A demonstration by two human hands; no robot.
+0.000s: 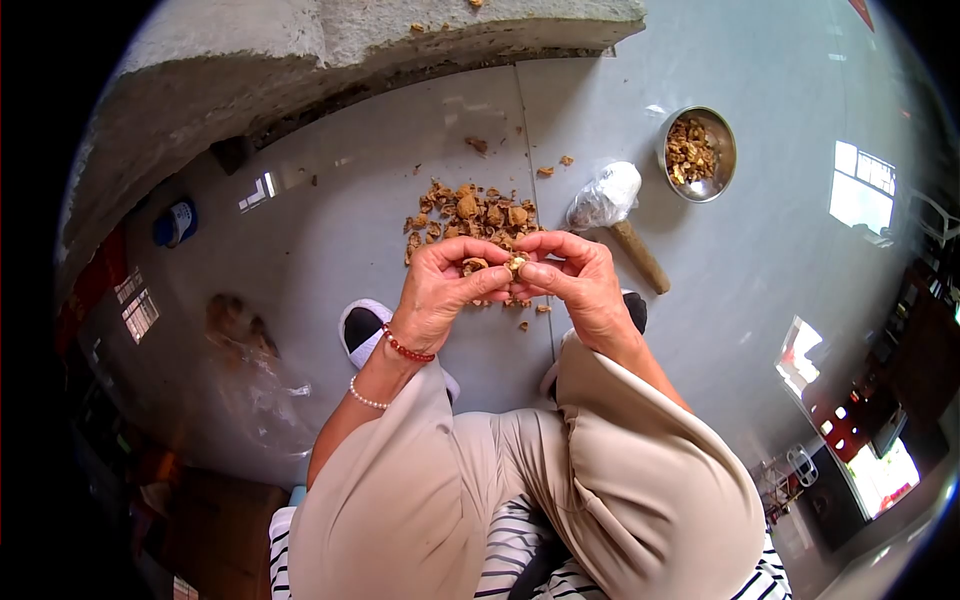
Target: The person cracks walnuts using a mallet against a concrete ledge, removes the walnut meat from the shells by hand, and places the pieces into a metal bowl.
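Observation:
My left hand (440, 283) and my right hand (580, 283) meet above the floor in front of my knees. Between their fingertips is a cracked walnut (516, 263) with pale kernel showing; both hands pinch it. Another piece of brown shell (474, 266) shows by the fingers of my left hand. Just beyond the hands lies a pile of broken walnut shells (468, 208) on the grey floor. A steel bowl (727, 150) holding walnut kernels (690, 150) stands at the upper right.
A hammer with a wooden handle (640, 257) and plastic-wrapped head (606, 194) lies right of the pile. A rough stone block (230, 50) spans the upper left. A blue object (176, 223) and a clear plastic bag (262, 400) lie on the left.

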